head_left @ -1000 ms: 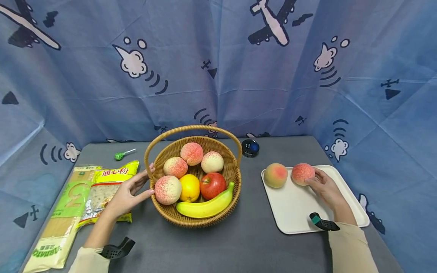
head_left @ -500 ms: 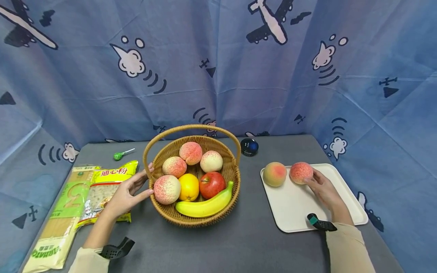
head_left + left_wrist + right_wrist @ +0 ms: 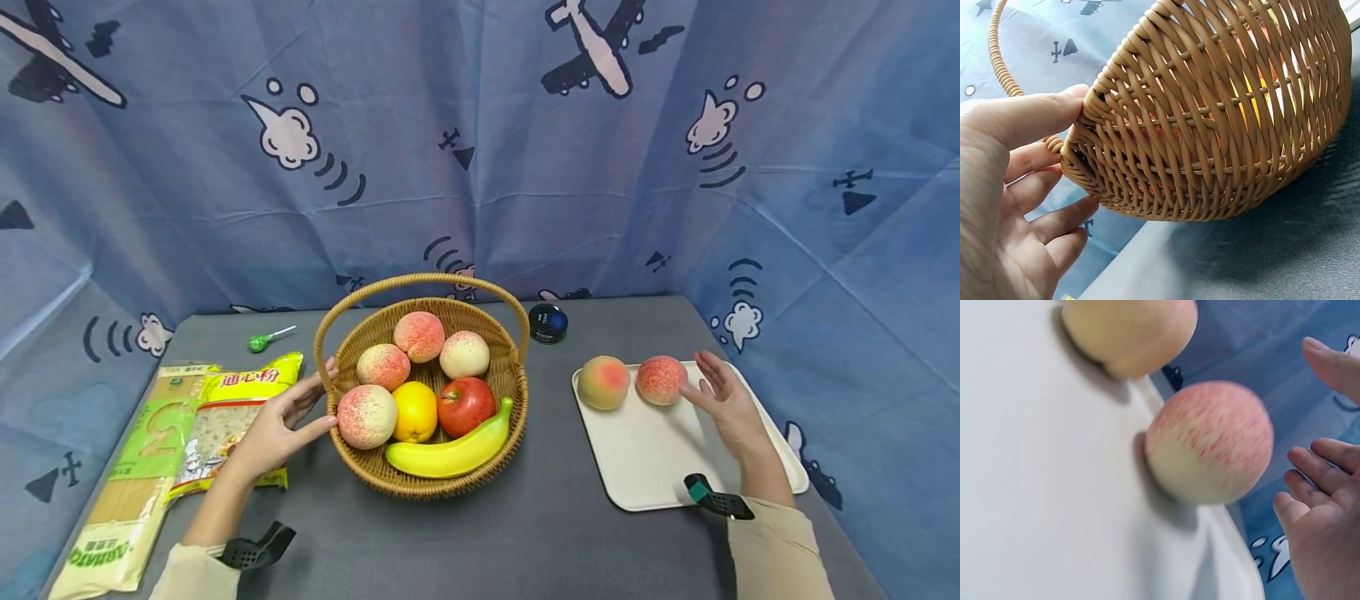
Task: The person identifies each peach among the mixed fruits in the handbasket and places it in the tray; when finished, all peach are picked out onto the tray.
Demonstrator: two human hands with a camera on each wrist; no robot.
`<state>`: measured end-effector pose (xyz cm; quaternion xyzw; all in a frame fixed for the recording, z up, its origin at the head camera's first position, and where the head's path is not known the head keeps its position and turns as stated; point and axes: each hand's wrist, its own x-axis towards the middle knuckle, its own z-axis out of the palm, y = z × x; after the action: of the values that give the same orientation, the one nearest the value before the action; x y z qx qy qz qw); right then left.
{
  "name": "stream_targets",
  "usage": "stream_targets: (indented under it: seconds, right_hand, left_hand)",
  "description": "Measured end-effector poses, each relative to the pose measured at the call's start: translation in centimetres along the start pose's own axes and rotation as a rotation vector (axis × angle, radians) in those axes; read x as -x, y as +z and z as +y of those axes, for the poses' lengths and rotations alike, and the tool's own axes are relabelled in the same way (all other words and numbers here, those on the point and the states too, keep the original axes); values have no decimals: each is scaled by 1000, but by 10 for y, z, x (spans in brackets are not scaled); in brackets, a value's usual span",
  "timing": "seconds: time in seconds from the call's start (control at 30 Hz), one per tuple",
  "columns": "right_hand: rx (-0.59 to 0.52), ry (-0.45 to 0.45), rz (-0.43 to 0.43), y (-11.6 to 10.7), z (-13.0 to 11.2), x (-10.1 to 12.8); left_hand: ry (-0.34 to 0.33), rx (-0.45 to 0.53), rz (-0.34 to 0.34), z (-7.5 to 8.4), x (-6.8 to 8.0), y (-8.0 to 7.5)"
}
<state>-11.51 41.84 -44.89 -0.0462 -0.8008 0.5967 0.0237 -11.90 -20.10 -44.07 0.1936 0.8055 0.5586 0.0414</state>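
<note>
My left hand (image 3: 272,429) holds the left side of a wicker basket (image 3: 420,490). In the left wrist view its thumb lies on the woven rim (image 3: 1094,103), with the fingers by the foot of the handle. Inside the basket are several peaches, an orange (image 3: 416,412), a red apple (image 3: 467,407) and a banana (image 3: 450,454). At the right, my right hand (image 3: 731,408) is spread over a white tray (image 3: 652,467), holding nothing. Just left of its fingers a speckled pink peach (image 3: 662,381) rests on the tray, apart from the hand in the right wrist view. Another peach (image 3: 603,382) sits at the tray's far left corner.
Left of the basket lie a yellow pasta bag (image 3: 232,412) and a long noodle pack (image 3: 138,467). A green lollipop (image 3: 260,342) lies behind them. A round dark tin (image 3: 548,323) stands behind the basket's right side. A blue printed curtain (image 3: 480,150) closes off the back.
My right hand has let go of the speckled peach and drawn back to the right, its fingers spreading. The peach stays on the tray. My left hand keeps its place on the basket.
</note>
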Motion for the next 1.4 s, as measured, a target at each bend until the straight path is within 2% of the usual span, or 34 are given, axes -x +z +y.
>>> stream_targets:
  seconds: [0.1,0.2,0.33,0.53,0.73,0.87,1.03,1.17,1.4]
  right_hand:
    - [-28,-74,-1,5,-15,3]
    - [-81,-174,-52,13,-32,7]
    - [-156,-317,-168,29,-55,11]
    - [-143,-452,-372,55,-93,19]
    - [-100,-580,-571,89,-129,25]
    - [-42,-590,-654,116,-152,27]
    - [-13,-585,-783,153,-177,23]
    - [1,-556,-895,183,-193,13]
    - [75,-492,-1031,234,-212,-13]
  left_hand:
    - [1,0,0,0,0,1]
    - [-4,-5,-1,-1,0,0]
    - [-3,-5,4,-1,-1,0]
    - [43,23,-13,-1,-2,-1]
    - [-40,-31,7,-1,-2,-1]
    - [-65,-40,15,-1,-1,-2]
    - [-46,-38,17,-2,-1,-1]
    - [-21,-23,2,-3,-1,0]
    - [-39,-36,23,0,0,1]
